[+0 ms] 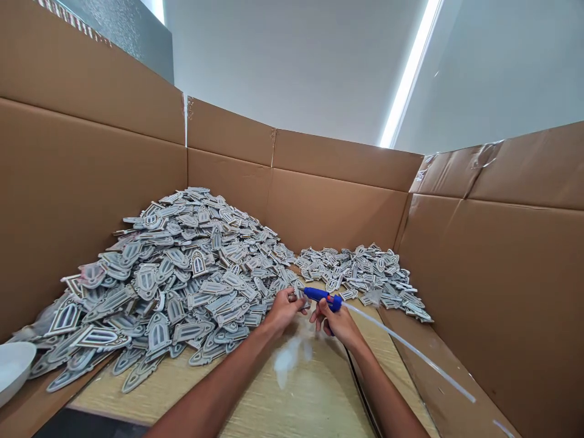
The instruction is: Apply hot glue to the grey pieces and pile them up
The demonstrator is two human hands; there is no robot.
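Note:
My right hand point(334, 319) is wrapped round a blue glue gun point(322, 297), whose nozzle points left. A long clear glue stick point(410, 347) sticks out of its back end and slants down to the right. Close to the nozzle, my left hand point(286, 309) pinches a small grey window-shaped piece point(300, 294), partly hidden by the fingers. To the left rises a big pile of similar grey arched pieces point(201, 264). A smaller pile point(360, 267) lies beyond my right hand.
Tall cardboard walls point(337, 207) enclose the wooden work surface point(292, 395) at the back and sides. A white bowl point(16, 368) stands at the far left edge. A dark cable point(360, 389) runs beside my right forearm.

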